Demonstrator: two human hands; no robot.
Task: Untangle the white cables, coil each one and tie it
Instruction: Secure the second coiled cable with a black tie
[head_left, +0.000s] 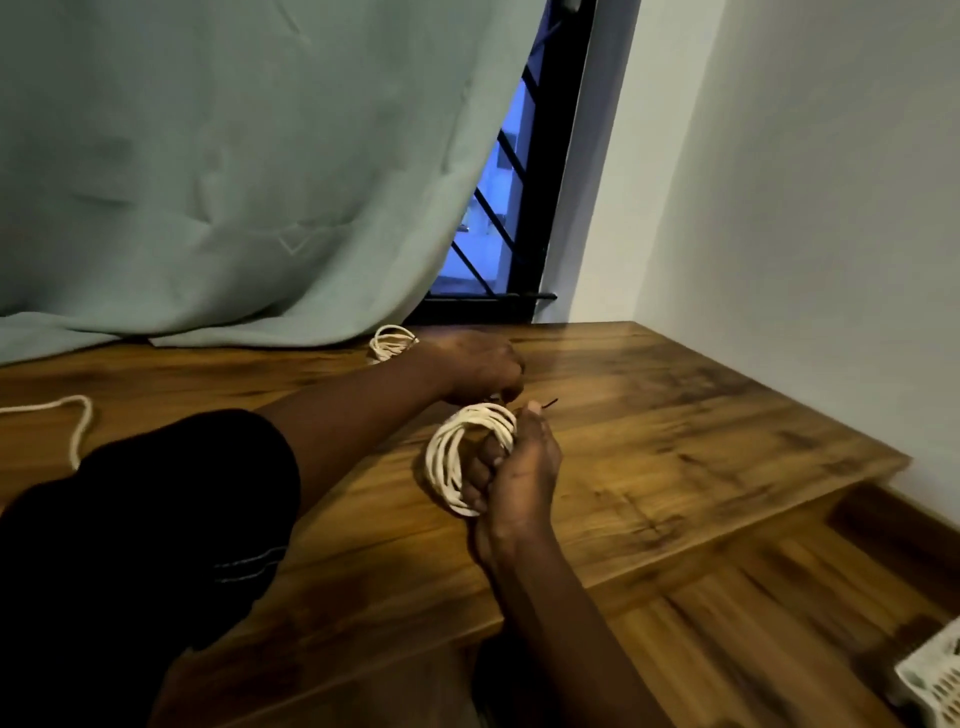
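The right hand (522, 470) is holding the oval coil of white cable (447, 457) at centre frame, just above the brown wooden tabletop (675, 415); its fingers are curling through the loops, so this grip is clamped on the coil's right-hand side; the coil's long axis is running almost straight up the frame, leaning slightly right at the top.

The thin dark tie (549, 402) is poking out up and to the right from beside the right thumb, just past the coil's upper end; this is the relation the tying seems to turn on, since the tie is lying across the short way of the loops and between the two hands; the left hand (475, 366) is reaching in from the left and hovering just above that upper end, nearer to the tie than to any other cable; its fingers are curling downward, but I cannot tell whether they are pinching the tie, the cable or nothing, as the fingertips are hiding the contact.

Counting: three white cables are showing; the coil in hand, one small bundled white cable (390, 345) lying at the pale green curtain's (208, 182) hem in the upper middle, and one loose white cable (80, 431) trailing at the left edge; one tie is visible; one white lattice basket (935, 680) is sitting at the lower right corner.
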